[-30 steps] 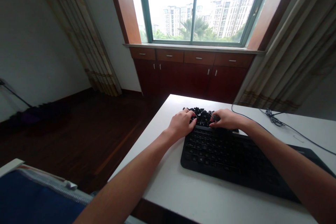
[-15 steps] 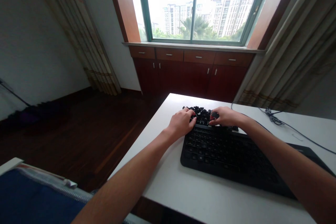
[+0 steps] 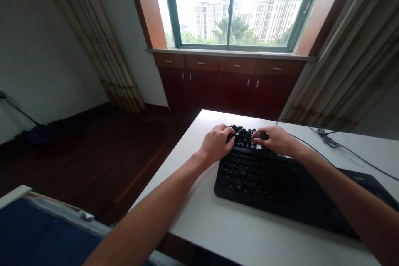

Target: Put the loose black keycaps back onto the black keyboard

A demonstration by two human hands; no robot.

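Observation:
A pile of loose black keycaps (image 3: 241, 137) lies on the white table, just behind the black keyboard (image 3: 249, 189). My left hand (image 3: 216, 143) rests at the pile's left side, fingers curled and thumb bent toward them. Dark pieces show by its fingertips, but whether it grips one is hard to make out. At the right side of the pile, my right hand (image 3: 272, 139) is closed, with a dark keycap (image 3: 263, 135) between its fingers. Many keyboard positions look bare of caps, and my right forearm covers part of its right side.
A coiled black cable (image 3: 327, 137) lies on the table (image 3: 199, 212) at the back right. Beyond the table stand low red-brown cabinets (image 3: 233, 91) under a window. To the lower left is a dark blue padded surface (image 3: 40, 232).
My right hand has shifted slightly right, carrying the dark keycap. My left hand has moved slightly, its fingers further over the pile's left edge.

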